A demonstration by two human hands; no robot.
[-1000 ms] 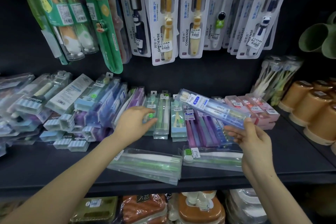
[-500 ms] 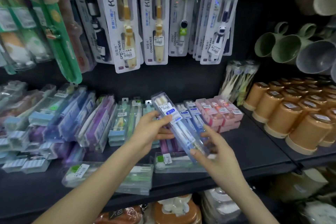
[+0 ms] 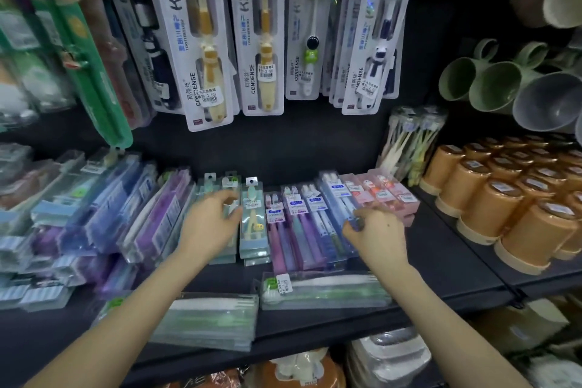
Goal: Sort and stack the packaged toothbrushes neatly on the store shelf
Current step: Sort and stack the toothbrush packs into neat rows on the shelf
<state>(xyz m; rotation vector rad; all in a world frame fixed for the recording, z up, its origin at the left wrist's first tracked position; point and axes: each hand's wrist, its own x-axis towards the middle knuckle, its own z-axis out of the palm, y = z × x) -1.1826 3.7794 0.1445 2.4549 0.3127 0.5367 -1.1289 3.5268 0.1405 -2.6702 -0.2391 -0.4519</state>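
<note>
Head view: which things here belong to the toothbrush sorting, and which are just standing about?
In the job: blue pack, gripped by the right hand; teal packs at the left hand; purple packs; pink packs; green packs lying crosswise at the shelf front.
Just there: hanging kids' toothbrushes, orange cups, green mugs.

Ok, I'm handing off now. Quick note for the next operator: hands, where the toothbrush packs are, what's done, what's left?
Left hand: on the teal packs; grip blurred.
Right hand: pinches the near end of the blue pack.
Blue pack lies in the row between purple packs and pink packs.
Done: middle rows lined up.
Left: green packs lie crosswise at the shelf front; left-side stacks look untidy.
</note>
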